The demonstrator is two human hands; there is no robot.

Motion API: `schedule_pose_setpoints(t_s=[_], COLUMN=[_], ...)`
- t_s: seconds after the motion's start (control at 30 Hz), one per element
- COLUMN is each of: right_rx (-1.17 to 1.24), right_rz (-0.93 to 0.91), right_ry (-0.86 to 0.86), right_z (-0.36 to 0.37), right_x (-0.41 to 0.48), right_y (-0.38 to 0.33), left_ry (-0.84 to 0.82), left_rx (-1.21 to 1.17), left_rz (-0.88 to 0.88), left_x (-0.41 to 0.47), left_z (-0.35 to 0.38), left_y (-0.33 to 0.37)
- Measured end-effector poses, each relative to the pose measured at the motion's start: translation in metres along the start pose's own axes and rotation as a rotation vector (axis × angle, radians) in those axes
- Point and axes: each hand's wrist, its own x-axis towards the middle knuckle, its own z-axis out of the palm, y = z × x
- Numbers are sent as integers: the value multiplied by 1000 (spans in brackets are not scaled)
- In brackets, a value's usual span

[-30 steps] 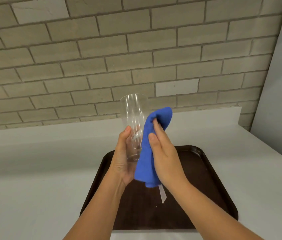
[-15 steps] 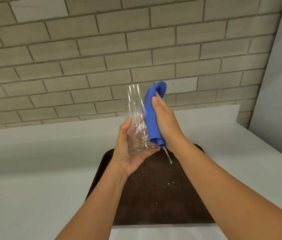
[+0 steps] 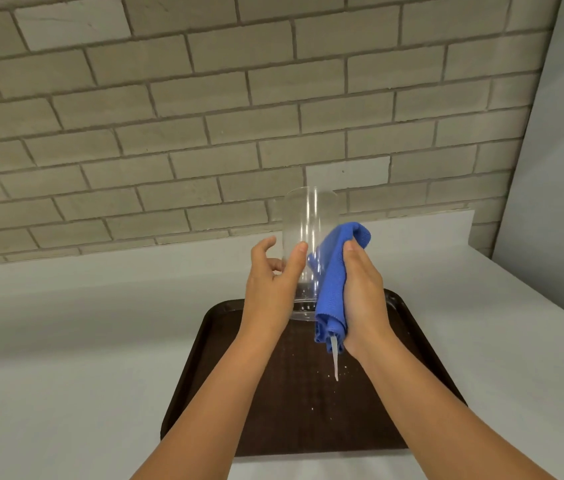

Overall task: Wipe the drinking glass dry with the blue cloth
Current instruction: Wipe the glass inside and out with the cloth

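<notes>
A tall clear drinking glass (image 3: 308, 223) is held upright in the air above the tray. My left hand (image 3: 273, 285) grips its lower left side, thumb across the front and fingers behind. My right hand (image 3: 363, 296) presses a folded blue cloth (image 3: 334, 271) against the glass's right side. A white label tag hangs from the cloth's lower end. The glass's base is partly hidden by my left hand and the cloth.
A dark brown tray (image 3: 218, 341) lies on the white counter (image 3: 66, 341) below my hands, with small water specks on it. A beige brick wall (image 3: 204, 116) stands close behind. A pale wall (image 3: 557, 168) closes the right side.
The cloth and my right hand slid back down the glass's right side after rising to the rim. My left hand shifted its grip, and the glass stands more upright.
</notes>
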Motion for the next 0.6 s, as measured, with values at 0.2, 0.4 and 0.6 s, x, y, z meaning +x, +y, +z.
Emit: schedule_pose_setpoints(t_s=[0.2, 0.4, 0.6], right_rx=[-164, -252, -437], right_rz=[-172, -288, -499], right_ry=[-48, -197, -261], right_z=[8, 14, 26], right_x=[-10, -31, -9], right_y=[-2, 5, -18], left_ry=[-63, -121, -325], left_rx=[18, -248, -638], left_rz=[-40, -207, -261], left_x=[-8, -1, -2], left_z=[-2, -16, -22], left_y=[2, 0, -8])
